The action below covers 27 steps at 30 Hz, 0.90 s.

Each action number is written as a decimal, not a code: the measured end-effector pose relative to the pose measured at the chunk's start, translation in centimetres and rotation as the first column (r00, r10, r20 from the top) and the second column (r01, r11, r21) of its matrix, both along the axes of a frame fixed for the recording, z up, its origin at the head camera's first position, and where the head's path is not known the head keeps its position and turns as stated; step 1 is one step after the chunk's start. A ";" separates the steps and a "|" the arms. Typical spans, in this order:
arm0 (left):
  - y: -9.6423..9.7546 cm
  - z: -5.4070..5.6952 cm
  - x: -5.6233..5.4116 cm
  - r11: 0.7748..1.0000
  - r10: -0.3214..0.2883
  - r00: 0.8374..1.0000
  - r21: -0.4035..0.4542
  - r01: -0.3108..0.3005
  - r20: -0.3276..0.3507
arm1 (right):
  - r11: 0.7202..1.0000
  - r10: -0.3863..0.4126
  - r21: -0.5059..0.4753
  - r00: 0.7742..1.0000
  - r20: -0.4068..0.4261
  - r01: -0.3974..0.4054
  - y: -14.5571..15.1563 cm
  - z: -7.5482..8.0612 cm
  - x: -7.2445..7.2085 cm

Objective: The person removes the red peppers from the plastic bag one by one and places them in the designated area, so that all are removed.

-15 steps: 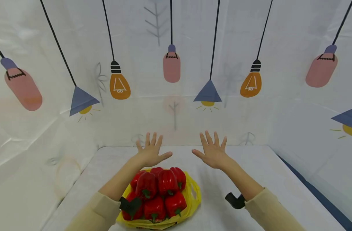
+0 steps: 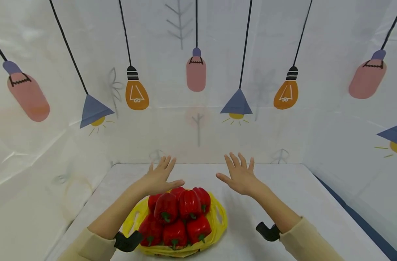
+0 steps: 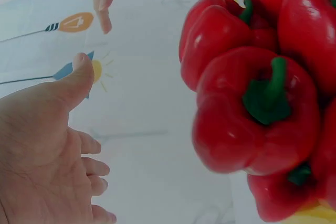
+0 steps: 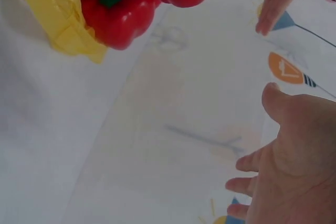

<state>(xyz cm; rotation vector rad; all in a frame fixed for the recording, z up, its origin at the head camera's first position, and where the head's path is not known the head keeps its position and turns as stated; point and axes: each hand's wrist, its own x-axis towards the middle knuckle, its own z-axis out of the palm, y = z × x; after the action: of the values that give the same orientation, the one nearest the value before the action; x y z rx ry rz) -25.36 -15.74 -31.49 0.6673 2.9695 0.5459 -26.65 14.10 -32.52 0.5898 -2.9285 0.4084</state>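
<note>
Several red bell peppers (image 2: 175, 217) with green stems are heaped in a yellow plastic bag (image 2: 219, 217) on the white table. My left hand (image 2: 157, 181) is held out just behind the heap and to its left, fingers spread, its thumb overlapping the top of the heap in the head view. My right hand (image 2: 241, 179) reaches forward to the right of the bag, fingers apart. Neither hand holds anything. In the left wrist view the peppers (image 3: 257, 108) lie beside my left palm (image 3: 42, 150). The right wrist view has my right palm (image 4: 299, 161) apart from the bag (image 4: 58, 14).
The white table (image 2: 267, 217) runs back to a pale backdrop (image 2: 218, 137) printed with hanging lamps and bulbs. Sheeting also rises at both sides. A black band (image 2: 128, 242) is on my left wrist, another (image 2: 268, 232) on my right.
My left hand has shifted left and slightly down, showing more of the bag's left side. The right hand has dipped a little with its fingers still spread. The peppers stay in place.
</note>
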 end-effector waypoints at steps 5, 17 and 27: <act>-1.5 -0.6 0.9 0.999 -0.012 1.000 0.049 0.013 -0.015 | 1.000 0.020 0.011 1.000 -0.015 -0.020 0.0 -0.1 0.7; -5.4 -1.8 3.1 0.985 0.019 0.998 0.168 -0.030 0.063 | 0.996 0.086 -0.011 0.996 -0.012 -0.086 -0.9 0.1 3.0; -7.9 -3.7 4.2 0.970 0.007 0.993 0.240 -0.036 0.118 | 0.996 0.087 -0.016 0.996 0.000 -0.087 -1.6 0.5 4.3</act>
<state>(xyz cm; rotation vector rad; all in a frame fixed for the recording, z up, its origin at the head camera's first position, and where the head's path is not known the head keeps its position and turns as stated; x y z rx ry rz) -21.14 -23.66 -35.23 0.5964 2.8302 0.9264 -22.40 12.55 -31.98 0.7167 -2.9057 0.4406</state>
